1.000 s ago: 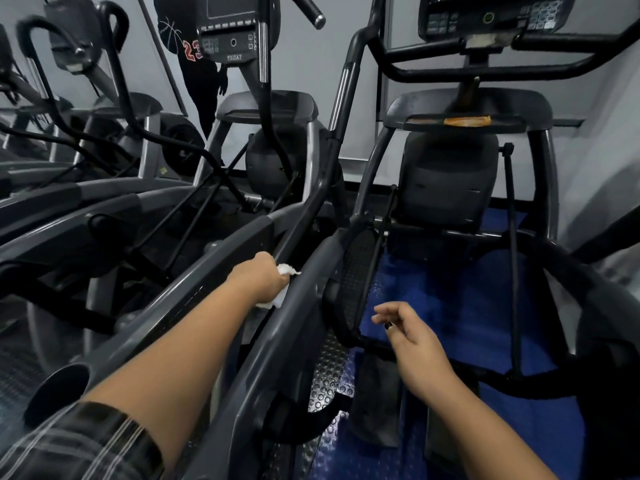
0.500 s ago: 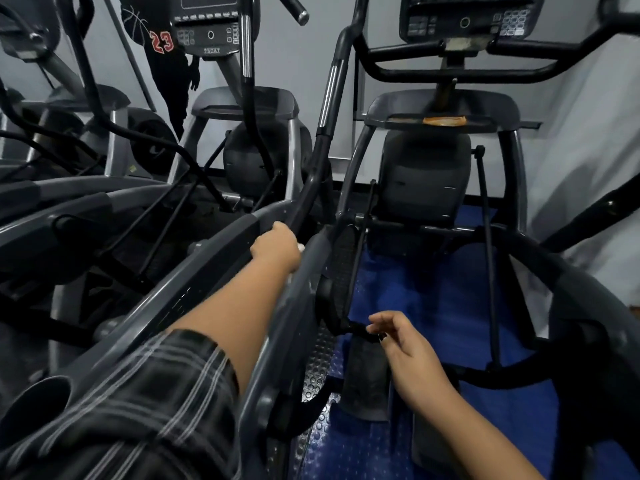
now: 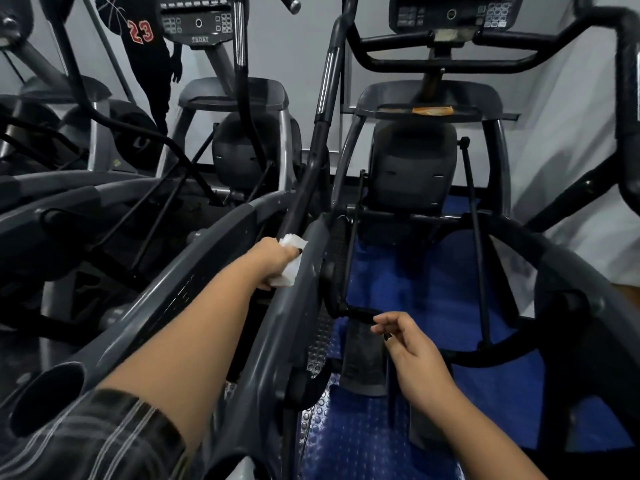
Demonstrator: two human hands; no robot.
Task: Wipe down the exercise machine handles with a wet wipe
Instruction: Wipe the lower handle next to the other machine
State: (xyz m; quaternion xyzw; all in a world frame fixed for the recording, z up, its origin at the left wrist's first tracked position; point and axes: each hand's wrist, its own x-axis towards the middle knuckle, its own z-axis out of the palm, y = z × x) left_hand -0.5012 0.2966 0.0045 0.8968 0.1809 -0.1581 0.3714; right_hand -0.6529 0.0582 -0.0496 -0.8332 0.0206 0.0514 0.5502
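Observation:
My left hand (image 3: 273, 263) grips a white wet wipe (image 3: 292, 261) wrapped round the lower part of the long black moving handle bar (image 3: 320, 147) of the elliptical machine, low between two grey side rails. The bar rises up and away toward the console (image 3: 450, 12). My right hand (image 3: 410, 348) hovers over the blue floor with fingers loosely curled, holding nothing, close to a black pedal link (image 3: 360, 311) but apart from it. The fixed black handlebars (image 3: 446, 62) run below the console.
A second elliptical (image 3: 228, 109) stands to the left, with more machines beyond it. Grey curved rails (image 3: 194, 271) flank my left arm. Blue studded matting (image 3: 433, 289) covers the floor on the right. A white wall closes the right side.
My left hand first slid up the bar, then came back down a little; the wipe, almost hidden half a second ago, shows again. My right hand stayed about where it was.

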